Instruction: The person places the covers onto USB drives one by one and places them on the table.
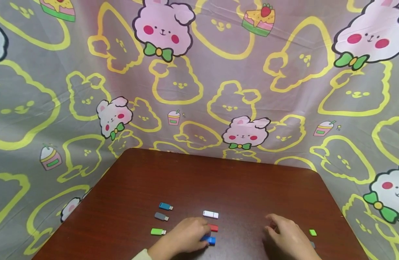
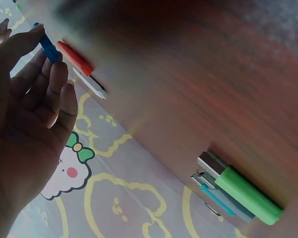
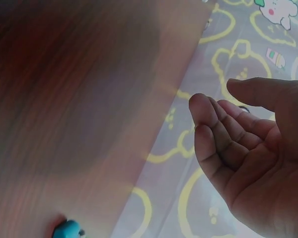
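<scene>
My left hand (image 1: 189,234) pinches a blue USB stick (image 1: 211,240) between thumb and fingertips; in the left wrist view the blue stick (image 2: 49,50) shows between them. Just beyond it lie a red USB stick (image 1: 214,228), partly covered by the hand, and a white capped one (image 1: 210,214). To the left, three uncapped USB sticks form a column: teal (image 1: 166,206), grey (image 1: 161,216) and green (image 1: 158,232), metal plugs pointing right. My right hand (image 1: 288,234) holds nothing, its fingers (image 3: 203,111) loosely bent and thumb apart from them.
Right of my right hand lie a small green cap (image 1: 312,232) and a grey piece (image 1: 312,244), partly hidden. A small teal piece (image 3: 67,230) shows low in the right wrist view. The brown table (image 1: 238,184) meets a rabbit-patterned cloth (image 1: 193,119) behind and at both sides.
</scene>
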`<state>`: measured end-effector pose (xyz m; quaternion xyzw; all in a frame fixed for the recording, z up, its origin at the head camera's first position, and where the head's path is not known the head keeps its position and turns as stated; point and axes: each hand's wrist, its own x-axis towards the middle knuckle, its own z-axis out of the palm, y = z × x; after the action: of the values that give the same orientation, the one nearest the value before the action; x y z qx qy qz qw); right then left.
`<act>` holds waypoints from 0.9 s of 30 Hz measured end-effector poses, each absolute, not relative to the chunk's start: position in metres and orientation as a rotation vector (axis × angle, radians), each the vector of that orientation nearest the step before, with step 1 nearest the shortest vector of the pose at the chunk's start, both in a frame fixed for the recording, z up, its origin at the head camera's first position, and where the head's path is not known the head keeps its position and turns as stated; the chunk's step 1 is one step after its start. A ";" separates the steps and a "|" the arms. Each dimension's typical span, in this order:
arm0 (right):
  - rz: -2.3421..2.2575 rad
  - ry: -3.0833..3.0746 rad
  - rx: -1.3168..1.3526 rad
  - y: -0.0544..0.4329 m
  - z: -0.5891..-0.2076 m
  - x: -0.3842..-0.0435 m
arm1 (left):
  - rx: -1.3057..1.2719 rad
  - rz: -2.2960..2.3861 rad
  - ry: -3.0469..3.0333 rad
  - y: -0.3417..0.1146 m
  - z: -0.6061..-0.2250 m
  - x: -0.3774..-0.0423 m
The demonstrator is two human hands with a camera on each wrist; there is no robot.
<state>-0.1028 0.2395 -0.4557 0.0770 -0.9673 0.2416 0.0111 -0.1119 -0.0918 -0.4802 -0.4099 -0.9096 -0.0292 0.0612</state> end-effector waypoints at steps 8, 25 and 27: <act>0.716 -3.067 0.199 0.252 -0.456 -0.107 | -1.228 -0.058 -2.768 -0.093 -0.484 -0.111; 0.731 -3.103 0.100 0.288 -0.449 -0.108 | -1.212 -0.101 -2.877 -0.091 -0.485 -0.111; 0.728 -3.122 0.077 0.293 -0.448 -0.109 | -1.209 -0.102 -2.878 -0.092 -0.485 -0.111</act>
<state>-0.1090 0.2926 -0.4480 0.0240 -0.9731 0.2269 -0.0325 -0.1112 -0.0918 -0.4853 -0.3871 -0.9214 -0.0325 0.0091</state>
